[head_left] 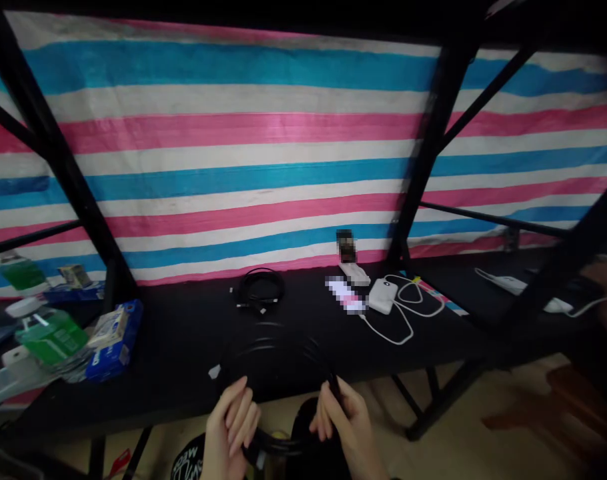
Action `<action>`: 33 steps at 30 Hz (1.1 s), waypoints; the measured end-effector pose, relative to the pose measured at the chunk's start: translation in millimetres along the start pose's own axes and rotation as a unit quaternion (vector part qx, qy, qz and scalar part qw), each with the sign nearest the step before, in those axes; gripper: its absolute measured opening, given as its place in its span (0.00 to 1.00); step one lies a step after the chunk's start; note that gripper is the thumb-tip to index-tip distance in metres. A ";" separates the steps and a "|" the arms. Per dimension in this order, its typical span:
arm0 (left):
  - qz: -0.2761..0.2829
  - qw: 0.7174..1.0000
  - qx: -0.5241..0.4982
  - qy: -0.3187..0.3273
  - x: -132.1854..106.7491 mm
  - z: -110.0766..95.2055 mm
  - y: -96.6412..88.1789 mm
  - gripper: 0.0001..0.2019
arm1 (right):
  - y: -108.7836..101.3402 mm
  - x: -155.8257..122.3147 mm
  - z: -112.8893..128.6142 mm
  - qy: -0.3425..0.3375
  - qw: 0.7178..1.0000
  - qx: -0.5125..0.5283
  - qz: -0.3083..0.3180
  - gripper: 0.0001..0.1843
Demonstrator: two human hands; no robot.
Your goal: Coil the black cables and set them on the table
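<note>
Down at the front edge of the black table [178, 360], both hands have got hold of a big black cable loop [278, 445], left hand [236, 413] with fingers curled round one side, right hand [341, 413] gripping the other, so it's sort of a ring hanging between them, partly over the edge. Off to the left there's a bottle of green liquid [53, 337] right beside a blue box [116, 343]. Further back, a smaller black coil [278, 293] lies flat with its plug ends showing, then a white power-bank-looking block [383, 297] with white cable [403, 341] around it, and behind everything hangs a pink, blue and white striped sheet [258, 127]
</note>
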State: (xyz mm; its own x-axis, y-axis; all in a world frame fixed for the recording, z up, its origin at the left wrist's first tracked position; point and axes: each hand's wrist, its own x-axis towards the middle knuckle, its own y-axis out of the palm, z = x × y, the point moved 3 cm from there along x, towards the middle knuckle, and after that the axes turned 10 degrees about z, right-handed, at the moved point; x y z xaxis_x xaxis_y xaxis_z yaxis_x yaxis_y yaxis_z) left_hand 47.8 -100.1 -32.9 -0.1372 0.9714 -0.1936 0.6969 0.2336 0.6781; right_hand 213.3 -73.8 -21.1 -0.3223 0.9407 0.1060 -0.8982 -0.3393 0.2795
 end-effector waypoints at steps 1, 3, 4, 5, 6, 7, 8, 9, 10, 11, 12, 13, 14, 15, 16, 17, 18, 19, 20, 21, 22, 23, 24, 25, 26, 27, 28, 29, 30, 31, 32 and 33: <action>0.007 0.999 -0.048 -0.010 1.0 3.3 10.3 0.27 | -3.3 0.5 4.9 -0.004 1.000 0.005 0.004 0.24; 0.044 0.989 -0.127 -0.054 2.8 16.2 28.9 0.32 | -11.5 2.5 9.8 -0.003 0.999 0.043 -0.025 0.25; 0.078 0.983 -0.143 -0.083 3.6 24.7 37.0 0.34 | -16.8 3.9 9.7 0.001 0.995 0.076 -0.057 0.26; 0.117 0.975 -0.151 -0.111 4.5 33.4 44.1 0.35 | -22.4 6.0 8.6 0.006 0.989 0.114 -0.091 0.26; 0.151 0.968 -0.154 -0.132 5.7 41.3 50.1 0.36 | -27.9 9.0 6.9 0.015 0.981 0.153 -0.117 0.26; 0.170 0.964 -0.153 -0.137 7.7 47.2 54.8 0.36 | -33.2 13.3 5.8 0.025 0.973 0.189 -0.130 0.26; 0.169 0.966 -0.149 -0.125 10.7 50.6 58.4 0.35 | -37.9 18.7 6.1 0.035 0.967 0.218 -0.129 0.26; 0.153 0.973 -0.142 -0.101 14.3 51.5 61.4 0.32 | -42.0 25.3 8.2 0.042 0.963 0.241 -0.115 0.25; 0.131 0.980 -0.134 -0.074 17.8 50.6 64.8 0.29 | -45.5 32.4 12.3 0.044 0.960 0.260 -0.096 0.25; 0.117 0.984 -0.124 -0.054 21.0 48.7 69.2 0.26 | -48.2 39.4 18.0 0.042 0.958 0.274 -0.076 0.24; 0.120 0.985 -0.116 -0.045 23.4 46.6 75.2 0.24 | -49.9 46.0 24.9 0.034 0.956 0.284 -0.057 0.24; 0.138 0.983 -0.110 -0.046 24.9 45.1 82.5 0.23 | -50.5 51.5 32.4 0.022 0.955 0.292 -0.040 0.23; 0.166 0.979 -0.103 -0.055 25.5 44.5 90.2 0.23 | -49.9 55.6 39.7 0.008 0.954 0.298 -0.026 0.22; 0.192 0.975 -0.096 -0.065 25.4 44.8 97.2 0.22 | -48.3 57.9 46.4 -0.008 0.953 0.302 -0.013 0.22; 0.209 0.971 -0.089 -0.070 25.0 45.5 102.5 0.22 | -46.0 58.5 52.1 -0.025 0.952 0.303 -0.004 0.21; 0.216 0.971 -0.083 -0.068 24.6 46.4 105.4 0.21 | -43.2 57.5 56.7 -0.042 0.953 0.300 0.003 0.22; 0.210 0.973 -0.075 -0.061 24.5 47.3 105.5 0.20 | -40.3 55.1 60.3 -0.058 0.955 0.292 0.010 0.22; 0.195 0.977 -0.065 -0.050 24.9 47.7 102.9 0.17 | -37.7 51.8 63.1 -0.072 0.958 0.278 0.017 0.23; 0.175 0.983 -0.049 -0.037 25.7 47.6 97.9 0.12 | -35.8 47.9 65.7 -0.086 0.961 0.260 0.023 0.23; 0.148 0.988 -0.021 -0.022 26.8 46.4 90.9 0.11 | -35.1 43.9 68.6 -0.103 0.965 0.240 0.028 0.24; 0.116 0.993 0.018 -0.001 27.9 43.5 82.4 0.17 | -35.5 40.1 72.1 -0.118 0.968 0.217 0.032 0.24; 0.080 0.994 0.066 0.033 28.5 38.3 73.5 0.26 | -36.6 36.7 76.2 -0.130 0.973 0.189 0.036 0.24; 0.041 0.988 0.123 0.084 28.0 30.2 65.1 0.33 | -38.2 33.9 81.1 -0.136 0.978 0.154 0.042 0.24; 0.002 0.971 0.188 0.147 26.0 19.5 58.1 0.37 | -39.6 31.6 86.8 -0.140 0.983 0.106 0.049 0.24; -0.034 0.943 0.254 0.215 22.5 7.1 53.4 0.40 | -40.1 29.8 93.3 -0.142 0.987 0.040 0.061 0.23; -0.057 0.903 0.318 0.282 17.8 -6.3 51.6 0.42 | -39.0 28.2 100.2 -0.148 0.985 -0.042 0.079 0.23; -0.065 0.859 0.377 0.341 12.5 -19.5 52.4 0.44 | -35.9 26.5 107.0 -0.161 0.973 -0.129 0.103 0.22; -0.059 0.814 0.431 0.383 7.6 -31.4 55.4 0.45 | -30.8 24.3 113.2 -0.180 0.952 -0.209 0.133 0.21; -0.031 0.777 0.480 0.407 3.6 -41.2 60.0 0.44 | -24.4 21.7 118.1 -0.202 0.927 -0.271 0.163 0.21; 0.007 0.752 0.513 0.413 0.5 -48.9 65.0 0.40 | -17.5 18.7 121.6 -0.223 0.905 -0.309 0.190 0.21; 0.046 0.744 0.527 0.409 -2.1 -54.5 69.6 0.32 | -11.2 15.7 123.7 -0.242 0.891 -0.323 0.207 0.21; 0.079 0.756 0.517 0.394 -4.2 -58.5 73.3 0.22 | -6.3 13.3 124.4 -0.257 0.886 -0.323 0.210 0.21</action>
State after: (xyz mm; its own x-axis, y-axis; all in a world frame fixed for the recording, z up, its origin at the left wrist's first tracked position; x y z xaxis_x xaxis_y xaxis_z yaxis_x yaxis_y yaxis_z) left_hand 58.3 -84.6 59.1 -0.0877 0.8019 0.5910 0.8697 0.3509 -0.3471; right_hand 251.8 -59.7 97.3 -0.6399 0.5487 0.5381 -0.7679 -0.4297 -0.4751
